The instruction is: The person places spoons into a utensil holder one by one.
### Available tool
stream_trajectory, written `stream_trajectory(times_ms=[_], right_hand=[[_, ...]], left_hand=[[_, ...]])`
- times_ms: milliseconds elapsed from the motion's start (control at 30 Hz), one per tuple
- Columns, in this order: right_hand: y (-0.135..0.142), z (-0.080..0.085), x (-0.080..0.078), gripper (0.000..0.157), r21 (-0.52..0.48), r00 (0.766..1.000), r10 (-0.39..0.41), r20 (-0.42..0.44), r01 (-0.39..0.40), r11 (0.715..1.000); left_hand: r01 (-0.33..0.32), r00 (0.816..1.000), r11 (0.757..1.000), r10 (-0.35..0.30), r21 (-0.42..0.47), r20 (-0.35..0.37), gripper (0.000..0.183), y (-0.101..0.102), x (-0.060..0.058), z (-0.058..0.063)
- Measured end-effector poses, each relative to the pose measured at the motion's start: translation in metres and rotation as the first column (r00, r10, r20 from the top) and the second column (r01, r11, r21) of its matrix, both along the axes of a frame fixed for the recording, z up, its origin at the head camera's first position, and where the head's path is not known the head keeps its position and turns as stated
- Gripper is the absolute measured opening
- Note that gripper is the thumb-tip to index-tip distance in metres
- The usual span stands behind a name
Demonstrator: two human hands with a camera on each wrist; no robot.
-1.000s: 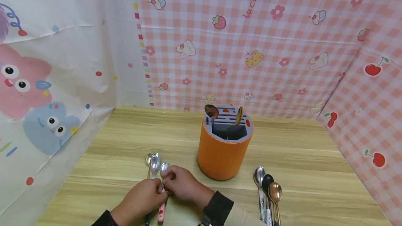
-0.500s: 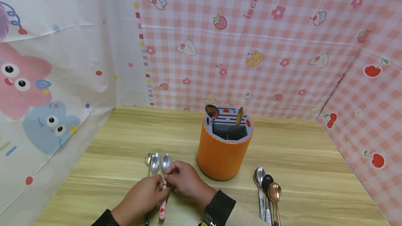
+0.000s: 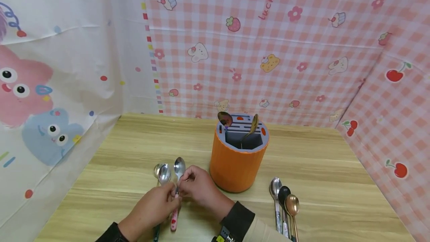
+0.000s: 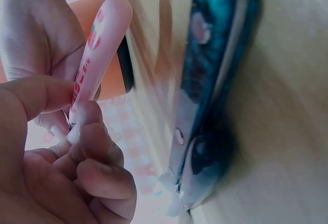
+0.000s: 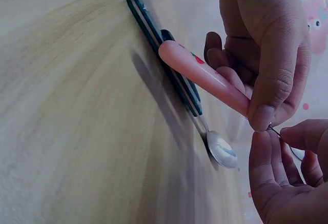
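A spoon with a pink, red-printed handle (image 3: pixel 174 219) and a silver bowl (image 3: pixel 179 166) is in both hands, bowl pointing away. My left hand (image 3: pixel 152 204) pinches it at the upper end of the pink handle (image 4: pixel 106 39). Close beside it, my right hand (image 3: pixel 200 189) pinches the thin metal neck, near the bowl. In the right wrist view the pink handle slants above the wooden table. Just left of it lie two silver spoons (image 3: pixel 164 174), with dark green handles (image 4: pixel 210 55) partly behind my left hand.
An orange cylindrical cutlery holder (image 3: pixel 235 169) with a grey slotted top stands behind my right hand, with two dark and gold spoons (image 3: pixel 254 123) upright in it. At the right lie several spoons, including a black one (image 3: pixel 284 194) and a copper one (image 3: pixel 292 204). Patterned cloths (image 3: pixel 248 40) surround the table.
The pink-handled spoon has moved away from the body, and its bowl has come further out past my right fingers. Both hands shifted slightly forward with it. The other spoons stayed put.
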State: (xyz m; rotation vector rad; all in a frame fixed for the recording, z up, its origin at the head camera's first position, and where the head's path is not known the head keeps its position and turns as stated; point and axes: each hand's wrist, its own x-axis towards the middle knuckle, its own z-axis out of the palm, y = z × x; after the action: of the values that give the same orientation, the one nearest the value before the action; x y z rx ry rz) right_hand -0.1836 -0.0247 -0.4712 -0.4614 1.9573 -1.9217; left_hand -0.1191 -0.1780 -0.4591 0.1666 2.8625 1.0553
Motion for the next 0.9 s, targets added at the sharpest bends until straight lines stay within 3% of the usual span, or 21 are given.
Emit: stream_trajectory(times_ms=[200, 333, 567, 900], right_hand=[[0.002, 0.002, -0.006, 0.029, -0.041, 0.995, -0.030, 0.098, 0.034, 0.999], [0.004, 0.005, -0.007, 0.041, -0.040, 0.995, -0.024, 0.092, 0.028, 0.999], [0.009, 0.014, -0.005, 0.033, -0.050, 0.998, -0.019, 0.065, 0.022, 0.999], [0.016, 0.033, -0.004, 0.034, -0.032, 0.998, -0.053, 0.020, 0.054, 0.998]], left_hand=[[0.007, 1.000, 1.000, -0.006, 0.019, -0.007, 0.017, 0.002, -0.002, 0.004], [0.003, 1.000, 1.000, -0.003, 0.005, -0.018, 0.018, 0.004, -0.004, 0.005], [0.019, 0.999, 1.000, -0.019, 0.002, -0.025, 0.017, 0.007, -0.005, 0.009], [0.025, 0.994, 1.000, -0.025, -0.006, -0.105, 0.015, 0.015, -0.007, 0.023]])
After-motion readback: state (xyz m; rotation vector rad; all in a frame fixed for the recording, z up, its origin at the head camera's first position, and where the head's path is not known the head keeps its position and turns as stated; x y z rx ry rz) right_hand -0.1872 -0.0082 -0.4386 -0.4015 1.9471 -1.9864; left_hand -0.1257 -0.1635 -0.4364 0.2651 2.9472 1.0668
